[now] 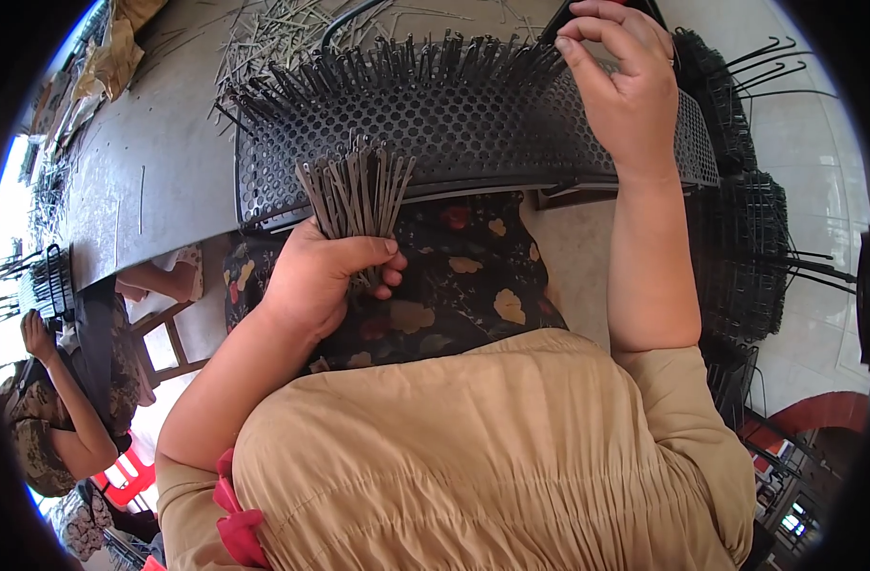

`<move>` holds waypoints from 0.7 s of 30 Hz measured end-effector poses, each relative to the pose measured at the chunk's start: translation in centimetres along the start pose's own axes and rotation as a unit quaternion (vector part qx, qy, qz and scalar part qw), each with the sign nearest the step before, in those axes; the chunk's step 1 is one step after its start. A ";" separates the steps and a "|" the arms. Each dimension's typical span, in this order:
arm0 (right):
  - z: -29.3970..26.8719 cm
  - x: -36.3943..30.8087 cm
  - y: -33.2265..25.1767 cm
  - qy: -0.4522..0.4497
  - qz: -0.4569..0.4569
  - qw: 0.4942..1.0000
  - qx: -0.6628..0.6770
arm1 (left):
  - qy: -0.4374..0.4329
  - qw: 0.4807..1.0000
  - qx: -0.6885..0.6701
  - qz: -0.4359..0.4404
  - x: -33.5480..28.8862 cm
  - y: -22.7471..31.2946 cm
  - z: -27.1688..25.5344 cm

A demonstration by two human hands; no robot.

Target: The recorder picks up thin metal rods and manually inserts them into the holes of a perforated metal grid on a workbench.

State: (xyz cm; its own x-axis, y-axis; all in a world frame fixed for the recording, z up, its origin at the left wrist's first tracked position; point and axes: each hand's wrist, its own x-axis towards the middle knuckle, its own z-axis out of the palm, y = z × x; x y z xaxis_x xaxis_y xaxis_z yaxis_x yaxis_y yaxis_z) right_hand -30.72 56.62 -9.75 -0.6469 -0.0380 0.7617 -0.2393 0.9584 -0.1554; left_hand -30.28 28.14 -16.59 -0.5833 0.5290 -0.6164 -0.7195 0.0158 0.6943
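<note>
Left of centre in the frame, the left hand (311,271) is wrapped around a bundle of thin metal strips (357,190), its fingers clamped on the lower part and the thumb lying across the front, while the grey upper ends fan out toward the top. The right hand (633,86) is raised at the upper right, its fingers bent and the thumb tip close to the forefinger; whether a strip is pinched between them I cannot tell. It is near the right end of a row of dark strips (359,71) that runs along the far edge of a perforated black panel (435,143), which stretches across the upper middle of the frame. Beyond that row, at the top, loose strips (263,38) lie scattered over the grey bench (183,176), whose bare surface fills the upper left. Below the panel, a dark floral cloth (473,276) covers the lap, and a tan garment (435,428) takes up the lower middle. Black wire racks (753,257) are stacked along the right side of the frame. At the lower left, a co-worker in patterned clothing has a bent arm and a raised hand (37,335) beside a small black rack (54,276), with a red chair (130,478) below.
</note>
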 end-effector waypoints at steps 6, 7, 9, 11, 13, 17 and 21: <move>0.0 0.3 -0.7 -0.004 0.033 0.997 0.069 | 0.006 1.000 0.007 0.007 -0.1 0.1 0.1; 0.1 0.3 -0.6 0.004 0.004 0.999 0.050 | 0.005 1.000 0.007 0.007 -0.1 0.0 0.0; 0.1 0.5 -0.8 0.015 -0.034 0.999 0.020 | 0.005 1.000 0.007 0.007 0.0 -0.1 -0.1; 0.1 0.7 -1.0 0.027 -0.071 0.997 -0.011 | 0.004 1.000 0.007 0.008 0.0 -0.1 0.0; -0.1 0.7 -1.4 0.005 -0.079 0.997 0.011 | 0.010 1.000 0.008 0.007 -0.1 0.0 0.0; 1.3 0.2 0.3 0.010 -0.091 0.996 -0.004 | 0.013 1.000 0.007 0.004 -0.1 0.0 0.2; 1.9 -0.1 -0.1 0.128 -0.020 0.972 0.197 | 0.022 1.000 0.006 0.001 -0.2 0.0 0.2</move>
State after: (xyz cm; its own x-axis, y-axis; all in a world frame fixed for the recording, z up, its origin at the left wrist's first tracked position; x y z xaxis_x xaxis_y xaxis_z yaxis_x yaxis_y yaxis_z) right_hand -31.95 56.03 -11.01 -0.4418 0.0476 0.8958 -0.5521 0.7726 -0.3133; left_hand -30.11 28.24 -16.35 -0.6006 0.4909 -0.6311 -0.7143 0.0252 0.6994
